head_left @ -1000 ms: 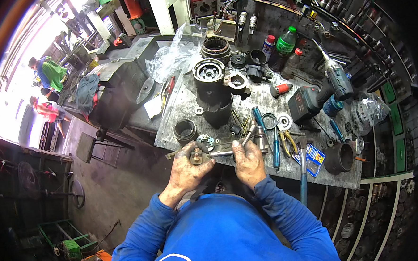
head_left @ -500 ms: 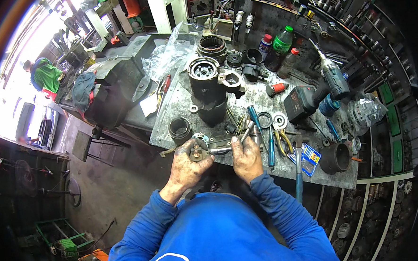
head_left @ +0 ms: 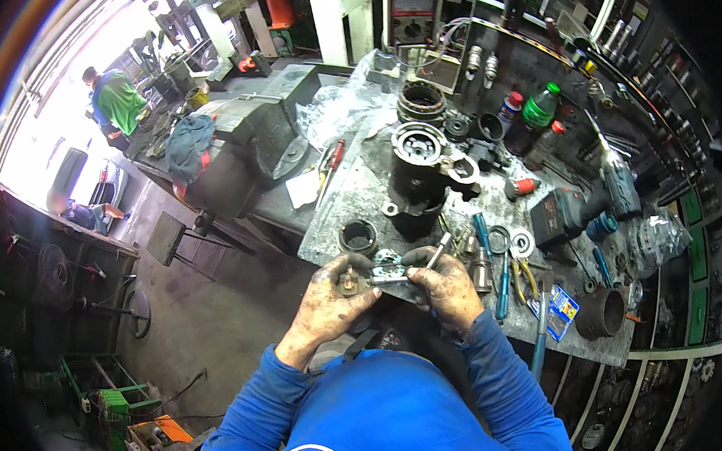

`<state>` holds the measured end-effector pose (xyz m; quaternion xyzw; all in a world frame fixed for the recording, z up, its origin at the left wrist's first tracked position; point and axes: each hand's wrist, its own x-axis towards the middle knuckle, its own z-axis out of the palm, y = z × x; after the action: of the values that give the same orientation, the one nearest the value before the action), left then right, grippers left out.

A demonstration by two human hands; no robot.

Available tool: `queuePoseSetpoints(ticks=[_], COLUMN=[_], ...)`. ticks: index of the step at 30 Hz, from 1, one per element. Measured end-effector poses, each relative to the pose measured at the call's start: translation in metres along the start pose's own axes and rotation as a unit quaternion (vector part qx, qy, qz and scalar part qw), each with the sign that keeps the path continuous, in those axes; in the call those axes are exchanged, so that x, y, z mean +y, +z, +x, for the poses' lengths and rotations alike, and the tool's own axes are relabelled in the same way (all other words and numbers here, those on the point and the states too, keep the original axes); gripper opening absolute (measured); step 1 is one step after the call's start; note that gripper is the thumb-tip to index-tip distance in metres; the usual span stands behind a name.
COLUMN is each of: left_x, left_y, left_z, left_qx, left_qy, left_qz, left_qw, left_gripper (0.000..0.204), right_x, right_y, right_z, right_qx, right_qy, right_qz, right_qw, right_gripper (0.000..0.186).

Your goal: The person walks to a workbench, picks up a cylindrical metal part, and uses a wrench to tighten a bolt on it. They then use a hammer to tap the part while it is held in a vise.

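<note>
My left hand (head_left: 326,307), blackened with grease, is closed on a small dark metal part with a copper-coloured bolt (head_left: 349,283) standing up from it. In my right hand (head_left: 453,292) is a socket wrench; its shiny socket end (head_left: 388,279) points left toward that part, and its handle (head_left: 441,249) sticks up past my fingers. Whether the socket touches the part I cannot tell. Both hands are over the bench's near edge. Just beyond my left hand stands a dark metal ring (head_left: 357,237), and behind it rises a tall black cylindrical housing (head_left: 417,182).
The worn metal bench (head_left: 336,219) carries screwdrivers (head_left: 502,290), yellow-handled pliers (head_left: 525,280), a cordless impact wrench (head_left: 618,181), bottles (head_left: 541,108) and a wide metal ring (head_left: 601,314). Leftward are a stool (head_left: 166,237) and, farther off, a person in green and blue (head_left: 118,101).
The view has swung left, so the bench sits farther right and lower in the picture. My right hand with the socket wrench has come closer to my left hand.
</note>
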<state>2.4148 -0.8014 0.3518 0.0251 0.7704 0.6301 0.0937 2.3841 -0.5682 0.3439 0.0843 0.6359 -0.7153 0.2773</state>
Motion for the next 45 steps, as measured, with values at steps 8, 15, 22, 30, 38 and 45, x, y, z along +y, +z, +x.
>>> queuePoseSetpoints(ticks=[8,15,22,30,38,45], left_x=[-0.040,-0.057,-0.071,-0.083,-0.078,-0.083], left_y=[-0.056,-0.133,-0.176,-0.186,-0.187,-0.183], left_z=[0.005,0.034,0.063,0.083,0.100,0.104], left_qx=[-0.001,-0.025,-0.071,-0.099,-0.125,-0.123], left_qy=[-0.065,-0.085,-0.059,-0.070,-0.059,-0.026], left_qz=[-0.010,0.008,-0.033,-0.059,-0.040,-0.012], left_qw=[0.998,0.996,0.995,0.991,0.990,0.992], left_gripper=[0.045,0.028,0.029,0.026,0.026,0.027], right_x=[0.027,0.007,-0.003,-0.003,0.000,0.001], right_y=[0.076,0.140,0.177,0.185,0.184,0.179], right_z=[0.059,0.103,0.125,0.134,0.140,0.138], right_qx=[0.120,0.150,0.237,0.273,0.298,0.297], right_qy=[-0.145,-0.180,-0.181,-0.152,-0.157,-0.122], right_qz=[-0.200,-0.265,-0.254,-0.245,-0.191,-0.243], right_qw=[0.961,0.935,0.920,0.918,0.922,0.915], right_gripper=[0.023,0.028,0.020,0.010,0.011,0.008])
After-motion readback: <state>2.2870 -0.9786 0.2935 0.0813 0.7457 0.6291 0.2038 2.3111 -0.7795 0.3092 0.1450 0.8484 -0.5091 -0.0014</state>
